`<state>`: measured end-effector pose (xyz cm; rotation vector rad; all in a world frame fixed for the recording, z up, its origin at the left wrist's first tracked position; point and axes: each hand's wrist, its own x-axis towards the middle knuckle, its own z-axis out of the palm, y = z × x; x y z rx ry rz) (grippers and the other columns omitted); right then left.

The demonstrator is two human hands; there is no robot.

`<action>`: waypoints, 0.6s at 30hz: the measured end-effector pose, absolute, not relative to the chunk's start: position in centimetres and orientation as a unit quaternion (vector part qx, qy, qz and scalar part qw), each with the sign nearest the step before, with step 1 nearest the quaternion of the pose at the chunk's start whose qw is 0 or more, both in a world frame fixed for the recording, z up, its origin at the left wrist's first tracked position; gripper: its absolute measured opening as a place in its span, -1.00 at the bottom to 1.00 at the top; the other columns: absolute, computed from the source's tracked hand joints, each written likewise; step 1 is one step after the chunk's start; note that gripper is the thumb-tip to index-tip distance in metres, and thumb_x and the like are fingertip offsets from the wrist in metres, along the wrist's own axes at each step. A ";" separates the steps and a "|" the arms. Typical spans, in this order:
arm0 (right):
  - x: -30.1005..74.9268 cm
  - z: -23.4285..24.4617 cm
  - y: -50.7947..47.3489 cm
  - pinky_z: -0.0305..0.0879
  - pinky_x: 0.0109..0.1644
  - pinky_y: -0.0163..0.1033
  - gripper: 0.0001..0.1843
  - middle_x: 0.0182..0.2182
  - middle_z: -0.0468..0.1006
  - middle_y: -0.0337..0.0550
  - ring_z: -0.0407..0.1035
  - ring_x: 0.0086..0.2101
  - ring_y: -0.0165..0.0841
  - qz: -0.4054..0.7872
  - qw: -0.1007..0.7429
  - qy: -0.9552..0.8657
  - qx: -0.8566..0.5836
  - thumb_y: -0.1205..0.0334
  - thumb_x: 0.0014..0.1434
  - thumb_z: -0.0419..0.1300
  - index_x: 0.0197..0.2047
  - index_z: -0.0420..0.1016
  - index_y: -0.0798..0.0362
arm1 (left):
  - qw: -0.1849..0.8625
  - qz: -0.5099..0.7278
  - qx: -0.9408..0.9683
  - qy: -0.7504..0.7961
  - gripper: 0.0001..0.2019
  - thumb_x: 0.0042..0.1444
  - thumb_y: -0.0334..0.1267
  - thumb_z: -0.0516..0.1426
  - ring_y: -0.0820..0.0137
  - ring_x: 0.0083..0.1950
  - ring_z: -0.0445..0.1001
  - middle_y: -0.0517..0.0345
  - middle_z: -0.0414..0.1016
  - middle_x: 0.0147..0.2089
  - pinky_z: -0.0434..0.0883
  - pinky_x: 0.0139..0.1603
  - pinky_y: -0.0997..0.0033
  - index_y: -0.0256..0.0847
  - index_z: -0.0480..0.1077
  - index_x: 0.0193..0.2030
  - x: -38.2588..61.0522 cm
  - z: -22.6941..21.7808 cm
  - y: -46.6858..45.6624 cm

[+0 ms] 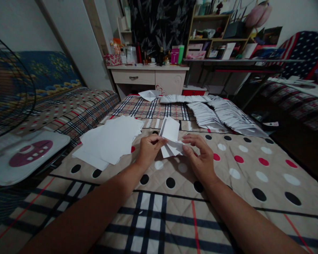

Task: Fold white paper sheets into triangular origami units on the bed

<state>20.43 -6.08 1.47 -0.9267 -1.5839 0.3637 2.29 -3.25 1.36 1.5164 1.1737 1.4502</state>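
Between my hands is a sheet of white paper [170, 129], partly folded, with flaps standing up and spreading at its lower end. My left hand [149, 148] pinches its left edge between thumb and fingers. On the other side my right hand [198, 153] has thumb and fingers at the right flap, closed on its edge. To the left lies a loose pile of flat white sheets [113, 139]. Rows of folded white papers [205, 114] stand overlapped at the far right, and one more folded paper [149, 94] rests at the far edge.
A bedspread with dots and plaid [169, 182] lies under everything. At the left are a fan [10, 81] and a white plastic lid or stool top [53, 137]. Beyond the bed stand a white dresser [137, 76] with bottles and a shelf [212, 42]; a table [243, 60] is at the right.
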 end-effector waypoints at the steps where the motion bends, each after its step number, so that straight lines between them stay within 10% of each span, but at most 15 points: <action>1: 20.5 1.4 -6.0 0.30 -0.05 -0.11 -0.93 -0.20 0.53 -0.13 0.41 -0.13 -0.25 0.149 0.598 -0.672 -0.411 0.22 0.20 0.21 -0.25 0.53 -0.02 | 0.354 0.560 0.595 0.455 -0.75 -0.02 -0.07 0.28 0.44 -0.44 0.31 0.21 0.41 -0.52 0.22 -0.40 0.46 -0.20 0.51 -0.54 2.3 1.3 -3.3; 13: 21.2 0.4 -5.3 0.26 -0.38 -0.24 -0.82 -0.42 0.53 -0.18 0.35 -0.42 -0.34 0.181 0.611 -0.540 -0.550 0.13 0.14 0.23 -0.32 0.54 0.06 | 0.269 0.589 0.595 0.476 -0.76 -0.01 -0.19 0.21 0.39 -0.20 0.38 0.13 0.38 -0.25 0.30 -0.25 0.49 -0.22 0.34 -0.60 1.8 1.6 -3.0; 18: 22.8 -0.7 -3.6 0.21 -0.48 -0.32 -0.71 -0.44 0.52 -0.22 0.28 -0.52 -0.43 0.245 0.707 -0.355 -0.561 0.06 0.06 0.26 -0.25 0.53 0.13 | 0.358 0.632 0.472 0.501 -0.73 -0.01 -0.12 0.18 0.48 -0.47 0.24 0.28 0.23 -0.54 0.20 -0.43 0.50 -0.21 0.26 -0.57 0.4 0.3 -1.1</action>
